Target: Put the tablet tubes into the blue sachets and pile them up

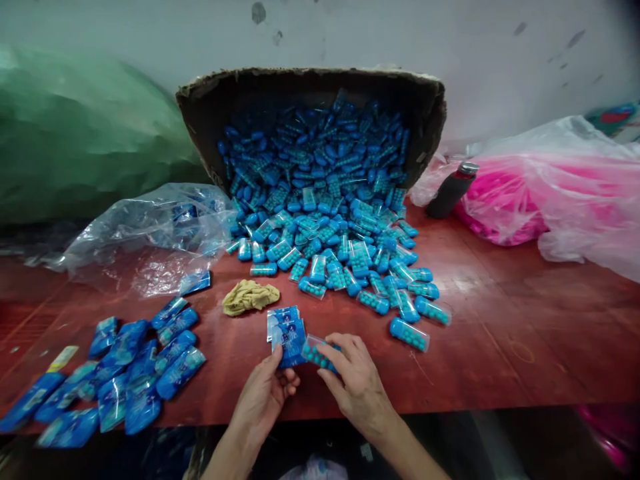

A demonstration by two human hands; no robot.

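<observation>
My left hand (265, 390) is closed on the lower edge of a blue printed card sleeve (290, 341), its thumb on the front. Another blue sleeve (281, 315) lies just behind it on the table. In my right hand (353, 377) is a clear capsule container (316, 350) with a blue cap and teal beads, gripped between thumb and fingers. Its clear end is beside the sleeve's right edge. A large pile of similar containers (325, 233) spills from a tipped cardboard box (435, 127). Wrapped blue packs (127, 343) lie at the left.
A crumpled yellow cloth (250, 297) lies behind my hands. Clear plastic bags (150, 227) and a green sack (85, 133) stand at the left. A dark bottle (453, 190) and a pink-filled bag (520, 193) are at the right of the red table (500, 347).
</observation>
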